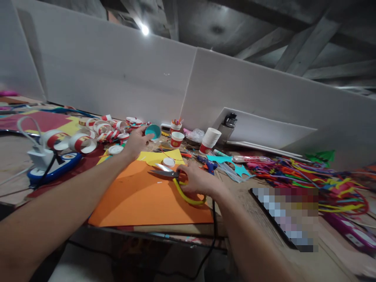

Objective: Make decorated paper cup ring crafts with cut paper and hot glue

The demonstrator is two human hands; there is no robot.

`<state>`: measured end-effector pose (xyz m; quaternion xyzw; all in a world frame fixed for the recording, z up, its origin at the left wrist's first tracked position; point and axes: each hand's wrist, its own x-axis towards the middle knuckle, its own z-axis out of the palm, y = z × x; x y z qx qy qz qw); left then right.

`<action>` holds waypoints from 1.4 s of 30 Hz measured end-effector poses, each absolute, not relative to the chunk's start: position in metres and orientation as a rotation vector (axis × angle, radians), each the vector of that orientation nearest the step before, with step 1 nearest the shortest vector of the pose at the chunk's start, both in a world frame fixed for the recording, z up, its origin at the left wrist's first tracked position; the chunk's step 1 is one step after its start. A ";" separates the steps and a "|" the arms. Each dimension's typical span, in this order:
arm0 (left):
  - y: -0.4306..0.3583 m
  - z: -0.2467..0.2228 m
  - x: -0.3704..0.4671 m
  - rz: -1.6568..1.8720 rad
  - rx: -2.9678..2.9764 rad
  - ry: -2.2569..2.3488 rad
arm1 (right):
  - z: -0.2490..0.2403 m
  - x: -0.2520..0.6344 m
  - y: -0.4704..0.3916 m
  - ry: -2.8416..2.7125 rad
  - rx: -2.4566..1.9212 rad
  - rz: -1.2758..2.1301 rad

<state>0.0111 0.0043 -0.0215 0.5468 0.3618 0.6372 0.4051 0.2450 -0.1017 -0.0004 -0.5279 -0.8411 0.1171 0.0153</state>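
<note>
Between the thumb and fingers of my left hand point(136, 143) is a teal round piece point(152, 133), raised above the back of the worktop. My right hand point(197, 180) grips the scissors point(188, 197) near the pivot; their yellow handles curve below the palm and the blades point left. Under the scissors lies an orange sheet point(138, 203), with a yellow sheet point(149, 157) behind it. A small white round piece point(168, 162) rests just behind the blades. The fingertips of my right hand are partly hidden.
Cut red-and-white cup rings point(84, 143) pile up at left, by a blue-edged power strip point(55, 168). Paper cups point(177, 139), a cup stack point(210, 140) and a bottle point(227, 129) stand behind. Right are teal scraps point(221, 158), pipe cleaners point(293, 172) and a phone point(282, 219).
</note>
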 end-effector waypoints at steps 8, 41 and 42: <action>0.008 -0.024 0.011 1.712 1.384 0.871 | 0.002 0.231 -0.097 -2.192 -1.376 0.308; -0.025 -0.017 0.033 1.677 1.790 1.005 | -0.005 0.211 -0.116 -1.885 -1.463 0.882; -0.026 -0.016 0.033 1.677 1.788 1.014 | -0.005 0.210 -0.116 -1.877 -1.468 0.881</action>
